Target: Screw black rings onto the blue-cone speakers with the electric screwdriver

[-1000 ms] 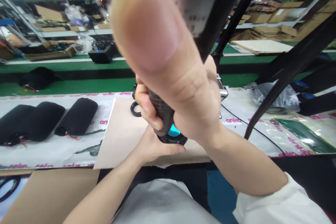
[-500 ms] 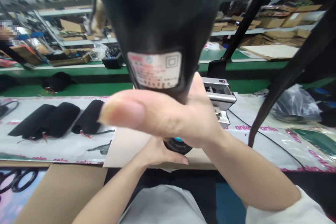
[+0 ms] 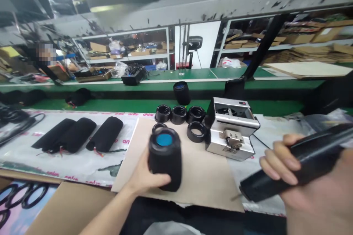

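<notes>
The left hand (image 3: 147,176) has its fingers curled around a black can (image 3: 167,165), with the thumb across the front. The can is upright, with a round blue patch (image 3: 164,139) on its top, just above the fingers. A tan board (image 3: 204,180) is under that hand, but I can't tell if the bottom of the can touches it. The right hand (image 3: 306,187) is well off to the right, with its fingers closed tight around a long black tool (image 3: 317,150). The tool leans, and its thin, blurry tip (image 3: 235,197) points back toward the left fingers, well apart from the can. Past the left fingers, black rings (image 3: 179,114) sit in a row, and one more black ring (image 3: 196,132) sits nearer. A silver machine (image 3: 233,128) is between the two hands, farther back than the fingers. Behind the rings, far from the fingers, is a second black can (image 3: 181,93) with a blue top. To the left of the left fingers, soft black pieces (image 3: 106,136) with little red wires (image 3: 97,152) lie on the white sheet (image 3: 82,167) that covers the bench.
</notes>
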### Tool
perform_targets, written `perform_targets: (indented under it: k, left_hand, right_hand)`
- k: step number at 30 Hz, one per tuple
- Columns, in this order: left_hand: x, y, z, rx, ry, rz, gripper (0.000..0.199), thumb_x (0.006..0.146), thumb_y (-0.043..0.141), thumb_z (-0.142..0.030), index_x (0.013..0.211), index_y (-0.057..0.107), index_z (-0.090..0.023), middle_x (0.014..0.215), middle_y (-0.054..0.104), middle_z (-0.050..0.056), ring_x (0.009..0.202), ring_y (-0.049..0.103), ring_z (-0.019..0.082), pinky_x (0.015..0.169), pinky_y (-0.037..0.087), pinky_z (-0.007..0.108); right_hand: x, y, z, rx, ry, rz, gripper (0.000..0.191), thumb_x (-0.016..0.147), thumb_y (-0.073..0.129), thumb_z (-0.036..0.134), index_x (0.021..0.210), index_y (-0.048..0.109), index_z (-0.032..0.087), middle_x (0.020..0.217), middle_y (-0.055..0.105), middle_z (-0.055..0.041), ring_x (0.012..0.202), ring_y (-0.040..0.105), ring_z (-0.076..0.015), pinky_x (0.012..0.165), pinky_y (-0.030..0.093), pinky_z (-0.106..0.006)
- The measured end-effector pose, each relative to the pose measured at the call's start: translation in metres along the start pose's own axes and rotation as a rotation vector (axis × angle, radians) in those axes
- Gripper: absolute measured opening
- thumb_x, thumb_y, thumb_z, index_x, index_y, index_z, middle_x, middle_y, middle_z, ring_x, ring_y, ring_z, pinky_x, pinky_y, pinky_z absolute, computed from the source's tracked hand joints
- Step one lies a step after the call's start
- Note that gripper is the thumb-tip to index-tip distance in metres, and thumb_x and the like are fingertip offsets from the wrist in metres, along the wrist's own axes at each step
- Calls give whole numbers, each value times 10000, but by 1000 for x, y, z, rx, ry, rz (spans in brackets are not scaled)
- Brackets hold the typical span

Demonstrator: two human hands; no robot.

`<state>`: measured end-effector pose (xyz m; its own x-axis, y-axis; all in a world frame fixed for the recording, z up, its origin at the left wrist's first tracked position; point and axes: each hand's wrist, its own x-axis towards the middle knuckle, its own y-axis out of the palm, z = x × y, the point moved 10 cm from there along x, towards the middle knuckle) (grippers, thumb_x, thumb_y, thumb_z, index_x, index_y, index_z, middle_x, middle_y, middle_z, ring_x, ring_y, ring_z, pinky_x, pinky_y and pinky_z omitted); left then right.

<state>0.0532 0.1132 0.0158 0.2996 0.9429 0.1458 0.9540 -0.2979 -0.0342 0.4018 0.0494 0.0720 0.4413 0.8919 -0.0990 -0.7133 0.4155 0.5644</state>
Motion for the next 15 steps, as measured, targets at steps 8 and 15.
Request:
perform_targets:
  k: [8, 15]
  left_hand:
    - [137, -153, -51, 469, -296, -363, 808, 802, 871, -450, 1474, 517, -172, 1287, 732, 157, 1063, 759, 321, 855, 649, 416]
    - [224, -187, -23, 680, -467, -421, 372, 1018, 681, -372, 1326, 647, -166, 1329, 679, 112, 1131, 705, 258, 951, 624, 472]
  right_hand:
    - [-6, -96, -84, 84, 228, -83, 489, 749, 826, 671, 806, 712, 199, 582, 397, 57, 379, 371, -37, 394, 409, -192]
    - [-7, -100, -88, 226, 190, -34, 456, 754, 872, 583, 855, 731, 161, 589, 436, 55, 384, 391, -38, 403, 408, -183]
